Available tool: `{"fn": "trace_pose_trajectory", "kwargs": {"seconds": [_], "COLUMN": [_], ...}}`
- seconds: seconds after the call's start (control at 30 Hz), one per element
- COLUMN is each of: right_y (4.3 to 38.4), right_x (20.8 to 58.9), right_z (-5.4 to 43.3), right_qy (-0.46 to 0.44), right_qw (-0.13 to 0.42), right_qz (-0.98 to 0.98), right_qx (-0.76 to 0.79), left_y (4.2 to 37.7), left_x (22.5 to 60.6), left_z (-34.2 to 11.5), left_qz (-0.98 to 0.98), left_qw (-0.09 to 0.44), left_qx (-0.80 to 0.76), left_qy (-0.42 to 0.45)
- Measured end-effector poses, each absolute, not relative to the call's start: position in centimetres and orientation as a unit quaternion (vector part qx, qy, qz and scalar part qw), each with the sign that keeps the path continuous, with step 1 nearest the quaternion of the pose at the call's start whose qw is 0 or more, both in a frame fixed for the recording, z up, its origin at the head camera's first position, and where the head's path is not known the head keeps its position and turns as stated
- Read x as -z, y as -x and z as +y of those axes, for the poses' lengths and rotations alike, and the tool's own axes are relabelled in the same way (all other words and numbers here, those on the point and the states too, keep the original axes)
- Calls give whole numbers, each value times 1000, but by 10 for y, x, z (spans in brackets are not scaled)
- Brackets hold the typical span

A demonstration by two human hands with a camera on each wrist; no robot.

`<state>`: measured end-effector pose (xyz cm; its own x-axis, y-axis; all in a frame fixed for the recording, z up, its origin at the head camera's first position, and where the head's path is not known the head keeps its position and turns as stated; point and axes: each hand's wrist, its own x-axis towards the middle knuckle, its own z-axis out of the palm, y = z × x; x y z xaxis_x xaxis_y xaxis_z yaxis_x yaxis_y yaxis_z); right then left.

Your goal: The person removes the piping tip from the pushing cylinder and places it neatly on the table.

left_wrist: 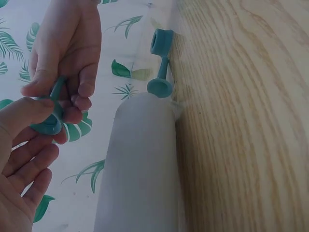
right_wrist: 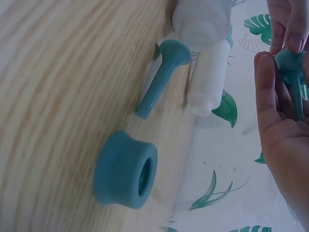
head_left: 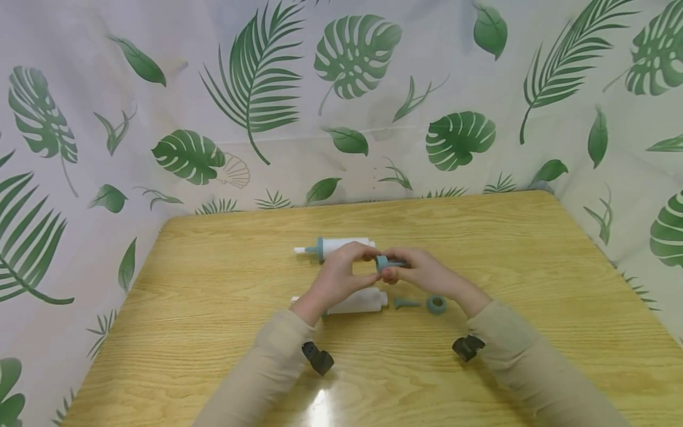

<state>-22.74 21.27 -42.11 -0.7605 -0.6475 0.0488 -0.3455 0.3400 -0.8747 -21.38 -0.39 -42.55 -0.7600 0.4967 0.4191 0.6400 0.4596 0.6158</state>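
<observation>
Both hands meet over the middle of the table at a teal ring-shaped cap with a thin stem. My left hand pinches the cap's wide end between thumb and fingers. From the other side, my right hand holds the piece, its fingers around the stem, which points back toward the palm. Below the hands lies a white bottle, partly hidden by the left wrist. A loose teal nozzle with a flared end and a teal ring lie near that bottle's end.
Behind the left hand a second white bottle lies on its side, with a teal collar and a white-tipped nozzle. The wooden table is bordered by a leaf-printed cloth at its back and sides.
</observation>
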Motion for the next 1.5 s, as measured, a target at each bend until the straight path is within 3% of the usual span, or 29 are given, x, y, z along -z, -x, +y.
{"fn": "trace_pose_trajectory", "kwargs": {"seconds": [0.33,0.73,1.5], "right_y": [229,228,229], "right_x": [419,411,413], "right_z": [223,224,215], "right_qy": [303,265,294], "right_qw": [127,109,106], "right_qz": [821,836,827], "right_qx": [467,467,467], "left_y": [218,218,219], "left_x": [426,424,427], "left_z": [-16,-18,-9], "left_qz": [-839,-842,-831], "left_qw": [132,118,116], "left_qx": [398,397,425], "left_qy": [347,345,339]}}
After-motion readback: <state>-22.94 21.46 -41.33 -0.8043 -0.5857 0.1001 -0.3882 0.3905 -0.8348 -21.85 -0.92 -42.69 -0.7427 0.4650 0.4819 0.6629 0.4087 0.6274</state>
